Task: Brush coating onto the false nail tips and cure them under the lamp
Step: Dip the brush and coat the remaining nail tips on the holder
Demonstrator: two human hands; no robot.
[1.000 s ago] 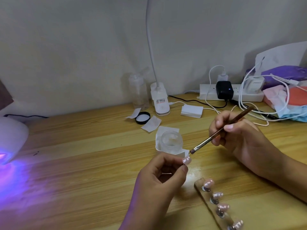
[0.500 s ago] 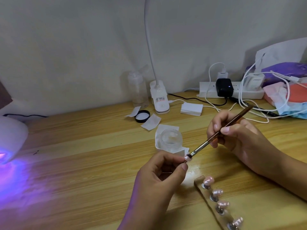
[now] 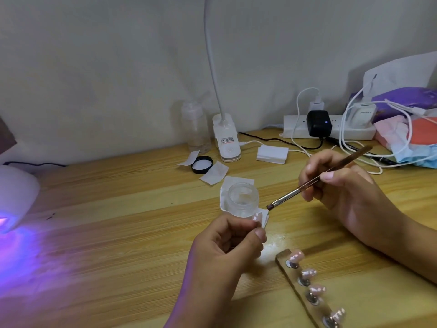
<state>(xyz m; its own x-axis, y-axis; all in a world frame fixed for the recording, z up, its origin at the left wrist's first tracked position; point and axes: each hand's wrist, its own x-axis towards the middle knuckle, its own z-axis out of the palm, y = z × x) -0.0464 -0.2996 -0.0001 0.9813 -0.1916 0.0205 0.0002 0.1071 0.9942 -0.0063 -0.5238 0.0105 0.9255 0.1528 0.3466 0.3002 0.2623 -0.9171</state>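
We have lifted the brush [image 3: 314, 179], pinched in our right hand [image 3: 343, 188], off the nail tip [image 3: 257, 217] that our left hand [image 3: 227, 245] grips at five o'clock of the jar [image 3: 242, 197]; the bristles hover at the tip's two o'clock, so this stroke seems finished.

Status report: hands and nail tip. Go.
Left hand pinches nail tip. Right hand holds brush, bristles clear of the tip. Nothing between them.

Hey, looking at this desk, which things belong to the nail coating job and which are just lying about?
For the job: brush held in the right hand; nail tip pinched by the left hand; open jar; strip of mounted tips; curing lamp.

Lying about: power strip; desk lamp; clear bottle; face masks.
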